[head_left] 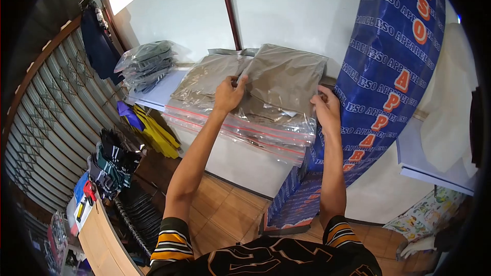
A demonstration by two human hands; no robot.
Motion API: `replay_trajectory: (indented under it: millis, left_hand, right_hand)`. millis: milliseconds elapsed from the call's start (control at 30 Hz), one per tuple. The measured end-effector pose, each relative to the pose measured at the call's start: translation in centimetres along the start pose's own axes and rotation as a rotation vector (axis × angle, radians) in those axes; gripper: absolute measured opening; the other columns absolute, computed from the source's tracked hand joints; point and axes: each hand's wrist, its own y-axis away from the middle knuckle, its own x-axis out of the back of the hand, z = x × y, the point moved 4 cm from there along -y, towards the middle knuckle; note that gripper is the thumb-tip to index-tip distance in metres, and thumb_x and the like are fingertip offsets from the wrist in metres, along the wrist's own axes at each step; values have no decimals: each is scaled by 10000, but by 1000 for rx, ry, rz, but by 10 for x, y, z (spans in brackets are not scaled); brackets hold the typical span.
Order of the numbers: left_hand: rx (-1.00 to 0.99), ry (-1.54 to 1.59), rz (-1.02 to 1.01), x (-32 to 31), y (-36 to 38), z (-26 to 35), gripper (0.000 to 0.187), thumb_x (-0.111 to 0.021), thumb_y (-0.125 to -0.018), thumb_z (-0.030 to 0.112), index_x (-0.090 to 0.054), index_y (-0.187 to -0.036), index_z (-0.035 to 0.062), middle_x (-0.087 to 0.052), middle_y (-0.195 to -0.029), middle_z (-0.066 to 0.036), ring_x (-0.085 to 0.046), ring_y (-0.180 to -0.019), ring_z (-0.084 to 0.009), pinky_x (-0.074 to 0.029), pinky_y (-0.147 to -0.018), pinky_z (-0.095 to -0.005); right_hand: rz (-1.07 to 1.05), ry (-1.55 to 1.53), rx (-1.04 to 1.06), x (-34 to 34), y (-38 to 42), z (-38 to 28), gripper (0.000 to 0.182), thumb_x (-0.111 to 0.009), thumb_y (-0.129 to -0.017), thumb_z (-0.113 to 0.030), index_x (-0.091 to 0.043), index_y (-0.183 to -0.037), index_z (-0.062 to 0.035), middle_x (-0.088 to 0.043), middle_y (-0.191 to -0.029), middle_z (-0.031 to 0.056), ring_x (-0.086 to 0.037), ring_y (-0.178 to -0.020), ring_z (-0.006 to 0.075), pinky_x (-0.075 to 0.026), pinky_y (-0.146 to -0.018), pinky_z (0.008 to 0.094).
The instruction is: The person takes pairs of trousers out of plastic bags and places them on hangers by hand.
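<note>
Clear plastic packages with folded brown-grey cloth inside lie in two stacks side by side on a shelf against the wall. My left hand (pixel 229 93) is closed, its thumb and fingers pinching near the left edge of the right package (pixel 284 76), beside the left package (pixel 204 76). At the right edge of that same package is my right hand (pixel 326 105), with thumb and fingers brought together on the plastic. Red seal strips run along the near edges of the bags.
Left of the packages stands a pile of bagged dark clothes (pixel 146 64). A tall blue printed banner (pixel 383 56) rises close beside my right hand. Yellow cloth (pixel 156 133) hangs below the shelf, and a wooden table (pixel 105 240) with red-handled scissors (pixel 89 190) is at lower left.
</note>
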Motion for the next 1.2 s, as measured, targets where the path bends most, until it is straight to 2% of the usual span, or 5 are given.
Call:
replay_trajectory:
  millis: [200, 400, 533, 800, 1200]
  left_hand:
    - [105, 8, -291, 7, 11, 14, 542, -719, -825, 426, -682, -1010, -82, -706, -848, -210, -690, -790, -264, -522, -699, -376]
    - [78, 249, -342, 6, 25, 18, 350, -664, -828, 240, -675, -1011, -58, -678, -805, -77, -611, -696, -162, -504, -665, -317]
    - [43, 508, -383, 5, 41, 24, 310, -627, -841, 156, -645, -1082, -38, -636, -789, -9, -561, -667, -108, -479, -637, -267]
    - [-88, 535, -247, 49, 110, 24, 304, -578, -868, 85, -585, -1157, -9, -622, -916, -18, -518, -801, -61, -453, -725, -236]
    - [136, 240, 140, 217, 333, 24, 308, -586, -806, 33, -583, -1110, -18, -629, -926, -79, -553, -870, -134, -467, -842, -295]
  right_hand:
    - [9, 155, 242, -2, 2, 1, 345, -683, -820, -65, -595, -1133, 49, -643, -890, 91, -583, -739, 116, -460, -665, 245]
    - [-45, -4, -51, -3, 15, -17, 482, -714, -809, -39, -522, -1247, 24, -627, -1111, 187, -610, -951, 209, -495, -826, 277]
    - [-93, -3, 76, -3, 13, -6, 481, -684, -811, -15, -531, -1265, 27, -625, -1140, 200, -615, -844, 163, -503, -732, 250]
    - [-275, 20, -56, -11, 84, -43, 489, -579, -786, 70, -610, -1271, 9, -570, -763, -31, -391, -556, -14, -303, -486, 184]
    - [-669, -155, -119, -87, 245, -26, 558, -527, -683, 156, -616, -1226, 61, -565, -1283, 53, -498, -618, -10, -340, -501, 163]
